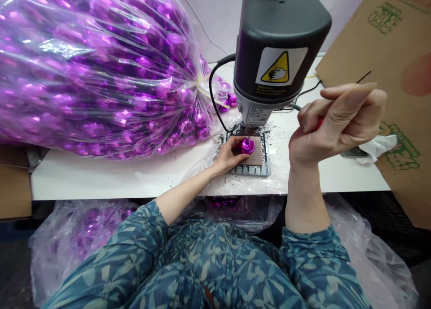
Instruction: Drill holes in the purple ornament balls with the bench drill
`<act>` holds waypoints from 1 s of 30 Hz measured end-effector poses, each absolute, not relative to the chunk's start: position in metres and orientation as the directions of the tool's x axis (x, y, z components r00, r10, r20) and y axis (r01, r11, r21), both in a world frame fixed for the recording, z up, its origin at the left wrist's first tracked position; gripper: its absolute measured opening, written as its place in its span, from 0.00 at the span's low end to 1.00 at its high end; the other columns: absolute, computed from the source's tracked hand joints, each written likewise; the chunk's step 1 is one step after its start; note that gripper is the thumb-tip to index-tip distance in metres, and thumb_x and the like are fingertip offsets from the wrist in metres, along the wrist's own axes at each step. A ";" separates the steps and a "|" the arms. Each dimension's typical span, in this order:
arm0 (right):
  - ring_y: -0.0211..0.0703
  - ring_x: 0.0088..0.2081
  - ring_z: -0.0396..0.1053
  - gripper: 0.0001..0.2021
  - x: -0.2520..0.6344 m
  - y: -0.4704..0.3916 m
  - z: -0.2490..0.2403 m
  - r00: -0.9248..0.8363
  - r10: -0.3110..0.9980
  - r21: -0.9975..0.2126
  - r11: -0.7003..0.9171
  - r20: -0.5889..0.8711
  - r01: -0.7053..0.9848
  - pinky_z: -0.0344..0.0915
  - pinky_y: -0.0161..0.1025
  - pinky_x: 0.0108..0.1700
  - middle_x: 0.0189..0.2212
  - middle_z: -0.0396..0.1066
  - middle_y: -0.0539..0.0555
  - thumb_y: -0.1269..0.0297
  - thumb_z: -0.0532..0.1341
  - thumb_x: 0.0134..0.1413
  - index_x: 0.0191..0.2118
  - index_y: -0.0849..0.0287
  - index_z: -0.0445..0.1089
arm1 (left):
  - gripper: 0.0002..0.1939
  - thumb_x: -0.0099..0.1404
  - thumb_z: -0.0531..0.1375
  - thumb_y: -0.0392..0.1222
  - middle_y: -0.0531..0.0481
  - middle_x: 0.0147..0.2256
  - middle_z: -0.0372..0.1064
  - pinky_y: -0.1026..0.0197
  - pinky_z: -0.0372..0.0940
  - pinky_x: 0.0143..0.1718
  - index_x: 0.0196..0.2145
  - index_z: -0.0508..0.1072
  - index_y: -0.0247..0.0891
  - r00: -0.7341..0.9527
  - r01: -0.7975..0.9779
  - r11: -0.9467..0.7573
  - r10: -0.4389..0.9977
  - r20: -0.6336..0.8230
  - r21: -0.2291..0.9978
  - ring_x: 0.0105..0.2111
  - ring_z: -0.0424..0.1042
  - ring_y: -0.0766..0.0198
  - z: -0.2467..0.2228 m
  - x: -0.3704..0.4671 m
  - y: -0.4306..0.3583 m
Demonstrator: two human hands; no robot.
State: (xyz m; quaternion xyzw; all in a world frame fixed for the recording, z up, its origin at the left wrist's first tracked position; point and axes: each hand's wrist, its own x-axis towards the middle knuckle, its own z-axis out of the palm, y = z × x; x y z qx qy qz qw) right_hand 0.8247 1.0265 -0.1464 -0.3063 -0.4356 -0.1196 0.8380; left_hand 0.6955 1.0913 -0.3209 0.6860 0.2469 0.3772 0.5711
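Note:
My left hand (pixel 230 156) pinches a shiny purple faceted ball (pixel 248 146) between thumb and fingers. The ball sits on a flat square board (pixel 257 154) over the grey slotted base plate (pixel 266 169) of a bench drill press (pixel 281 35). Directly above it, the drill chuck (pixel 251 130) points down, and the bit appears to meet the ball's top. Raised beside the machine, my right hand (pixel 336 118) is closed around the end of its metal lever (pixel 295 106). Something red shows in that palm, and a thin dark rod (pixel 363 77) sticks out beyond the fingers; its other end is hidden.
A large tied clear bag (pixel 101 76) of purple faceted balls fills the left of the white table (pixel 111 179). Cardboard (pixel 404 120) stands at right, near a crumpled white tissue (pixel 379 147). Dark shavings surround the base. Plastic bags (pixel 84 232) hang below the table edge.

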 end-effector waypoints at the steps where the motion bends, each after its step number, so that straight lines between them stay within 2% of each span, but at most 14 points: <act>1: 0.19 0.15 0.52 0.16 0.825 1.026 -0.147 0.583 0.061 -0.402 0.782 0.810 0.476 0.44 0.29 0.17 0.20 0.60 0.42 0.54 0.59 0.65 0.30 0.59 0.69 | 0.31 0.56 0.75 0.46 0.39 0.52 0.76 0.45 0.70 0.59 0.53 0.70 0.38 0.594 -0.098 -0.225 0.768 0.238 0.969 0.53 0.77 0.50 -0.321 0.695 1.091; 5: 0.20 0.15 0.50 0.13 0.824 1.026 -0.153 0.557 0.024 -0.370 0.771 0.830 0.518 0.46 0.28 0.18 0.19 0.55 0.43 0.54 0.58 0.66 0.33 0.56 0.71 | 0.31 0.56 0.75 0.47 0.39 0.52 0.76 0.44 0.69 0.59 0.53 0.70 0.38 0.596 -0.137 -0.222 0.760 0.259 0.965 0.54 0.77 0.50 -0.320 0.695 1.091; 8: 0.21 0.14 0.45 0.15 0.823 1.028 -0.160 0.570 -0.016 -0.382 0.726 0.822 0.572 0.49 0.28 0.18 0.17 0.48 0.43 0.50 0.58 0.65 0.33 0.55 0.70 | 0.30 0.56 0.75 0.46 0.39 0.52 0.76 0.45 0.69 0.60 0.52 0.71 0.38 0.592 -0.138 -0.217 0.764 0.256 0.966 0.54 0.77 0.50 -0.320 0.695 1.091; 11: 0.21 0.13 0.42 0.18 0.822 1.031 -0.168 0.604 -0.077 -0.386 0.704 0.793 0.596 0.49 0.28 0.18 0.17 0.48 0.43 0.46 0.58 0.64 0.32 0.55 0.68 | 0.30 0.56 0.75 0.47 0.39 0.52 0.76 0.44 0.68 0.61 0.52 0.71 0.38 0.589 -0.130 -0.215 0.768 0.249 0.968 0.54 0.76 0.50 -0.320 0.695 1.090; 13: 0.21 0.13 0.42 0.17 0.823 1.032 -0.173 0.603 -0.099 -0.351 0.734 0.792 0.581 0.49 0.29 0.18 0.17 0.48 0.43 0.47 0.59 0.64 0.32 0.55 0.68 | 0.30 0.56 0.75 0.48 0.39 0.52 0.75 0.43 0.67 0.61 0.53 0.71 0.38 0.591 -0.139 -0.212 0.766 0.253 0.967 0.54 0.76 0.49 -0.319 0.695 1.090; 18: 0.23 0.12 0.39 0.14 0.829 1.035 -0.182 0.540 -0.118 -0.262 0.776 0.833 0.573 0.47 0.28 0.19 0.14 0.37 0.43 0.50 0.57 0.66 0.33 0.52 0.69 | 0.30 0.56 0.75 0.49 0.40 0.52 0.75 0.43 0.67 0.61 0.53 0.71 0.38 0.591 -0.130 -0.219 0.766 0.253 0.967 0.54 0.76 0.49 -0.318 0.695 1.090; 22: 0.24 0.12 0.36 0.13 0.833 1.038 -0.191 0.510 -0.145 -0.224 0.774 0.848 0.592 0.46 0.28 0.19 0.14 0.37 0.43 0.51 0.54 0.67 0.34 0.51 0.69 | 0.30 0.56 0.75 0.48 0.40 0.52 0.76 0.44 0.69 0.59 0.52 0.71 0.39 0.583 -0.142 -0.224 0.768 0.264 0.964 0.53 0.76 0.50 -0.319 0.695 1.090; 27: 0.25 0.11 0.38 0.15 0.832 1.035 -0.200 0.474 -0.163 -0.208 0.745 0.865 0.634 0.51 0.30 0.19 0.12 0.39 0.41 0.50 0.54 0.67 0.33 0.54 0.66 | 0.30 0.56 0.75 0.46 0.40 0.51 0.76 0.44 0.69 0.59 0.52 0.71 0.38 0.576 -0.138 -0.230 0.773 0.267 0.963 0.52 0.77 0.50 -0.320 0.695 1.089; 30: 0.24 0.12 0.43 0.14 0.830 1.033 -0.180 0.532 -0.097 -0.281 0.762 0.841 0.583 0.49 0.28 0.18 0.14 0.44 0.41 0.53 0.56 0.67 0.33 0.55 0.68 | 0.29 0.56 0.74 0.45 0.40 0.50 0.76 0.46 0.69 0.58 0.52 0.71 0.37 0.577 -0.120 -0.220 0.778 0.248 0.968 0.52 0.76 0.51 -0.320 0.697 1.089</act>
